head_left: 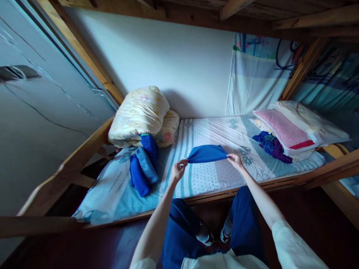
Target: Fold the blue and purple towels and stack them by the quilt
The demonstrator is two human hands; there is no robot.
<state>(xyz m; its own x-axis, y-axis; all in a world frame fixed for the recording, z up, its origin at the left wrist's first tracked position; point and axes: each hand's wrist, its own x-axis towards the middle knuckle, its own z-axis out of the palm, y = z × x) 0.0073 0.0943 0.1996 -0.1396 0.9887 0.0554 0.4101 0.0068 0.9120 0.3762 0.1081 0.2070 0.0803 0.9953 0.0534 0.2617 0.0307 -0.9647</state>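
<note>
A piece of blue cloth (208, 154), its exact kind not clear, stretches between my two hands over the lower bunk's mattress. My left hand (179, 169) pinches its left corner. At the opposite corner, my right hand (235, 160) grips the fabric between thumb and fingers. The top edge of the cloth bows upward and its lower edge is nearly straight. Left of my hands lie folded blue clothes (140, 173), with a greyer-blue folded garment (147, 165) among them. A crumpled heap of dark blue and purple clothing (270, 145) sits to the right.
A patterned sheet covers the mattress (207, 130). A bulky cream quilt (140, 112) is piled at the left end. Pink and white pillows (286, 127) lie at the right. The wooden bed rail (294, 173) runs along the front, and upper-bunk beams (190, 18) hang overhead.
</note>
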